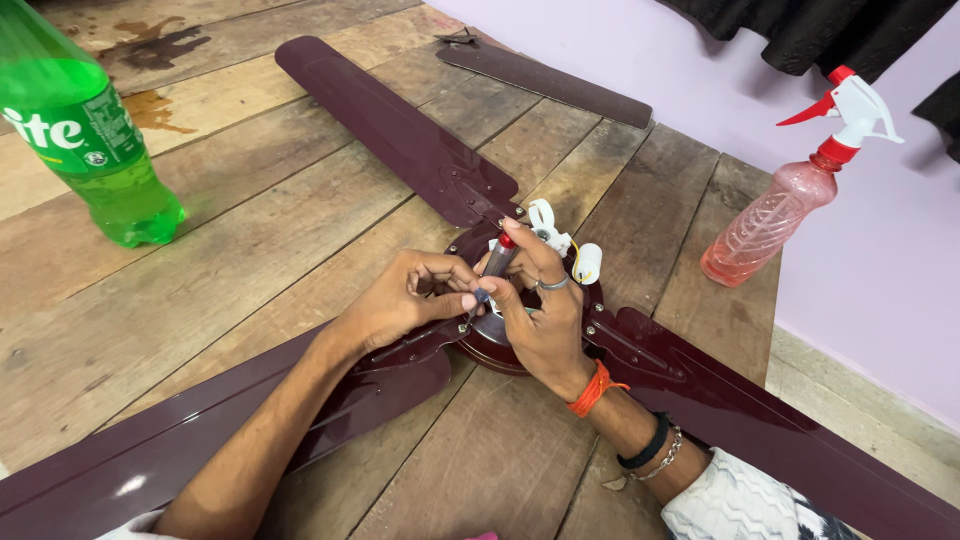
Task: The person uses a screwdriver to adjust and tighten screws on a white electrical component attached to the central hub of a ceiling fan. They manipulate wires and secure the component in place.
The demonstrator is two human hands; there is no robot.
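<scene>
Both forearms reach forward; left hand (405, 298) curled palm-down, right hand (535, 305) fingers pinched closed, 2 hands touching.

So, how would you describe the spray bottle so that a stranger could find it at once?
Start from the wooden table where the dark red ceiling fan lies. Go to the table's far right edge, next to the lilac wall: the spray bottle stands there. It is clear pink with a red and white trigger, unlike the green bottle at far left.

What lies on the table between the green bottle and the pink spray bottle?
In the head view, a maroon fan blade crosses that stretch between the green bottle and the pink spray bottle; otherwise bare wooden table.
</scene>
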